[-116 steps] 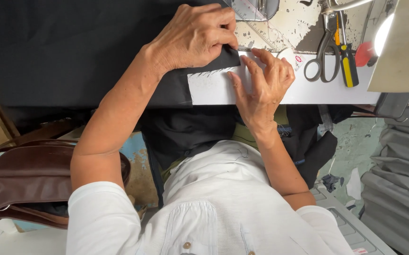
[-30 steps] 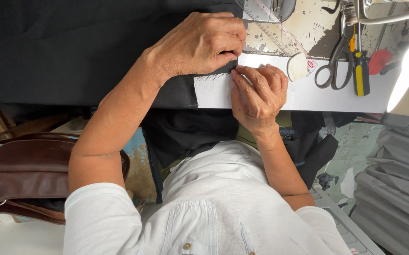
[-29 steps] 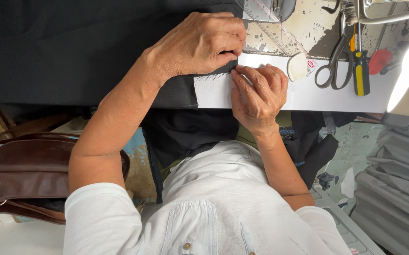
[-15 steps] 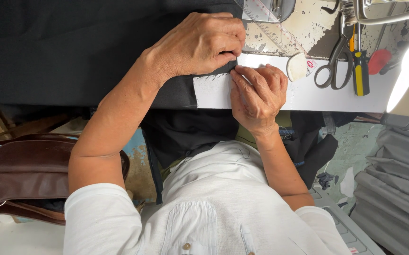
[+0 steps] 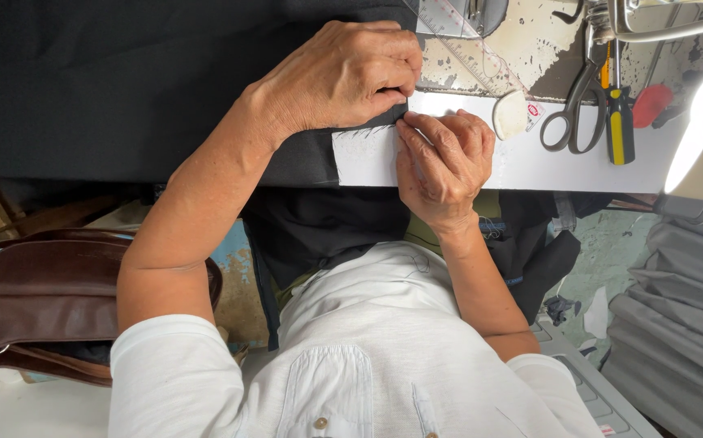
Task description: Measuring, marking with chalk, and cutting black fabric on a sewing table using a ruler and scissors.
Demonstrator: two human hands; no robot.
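A large piece of black fabric [image 5: 124, 81] covers the left part of the white work table [image 5: 570, 166]. My left hand [image 5: 343, 73] rests on the fabric and pinches its frayed edge near the table's front. My right hand [image 5: 445, 162] sits just right of it on the table, fingers curled, its fingertips pinching the same fabric edge where the two hands meet.
Scissors [image 5: 570, 109], a yellow-handled screwdriver [image 5: 619, 113], a white chalk piece [image 5: 511, 113], a clear ruler [image 5: 465, 36] and a red object [image 5: 651, 105] lie at the table's right. A brown leather bag [image 5: 35, 300] sits lower left. Grey cloth [image 5: 684, 308] hangs at right.
My right hand has curled from flat on the table into a pinch at the fabric edge. Over the last second, both hands stay almost still.
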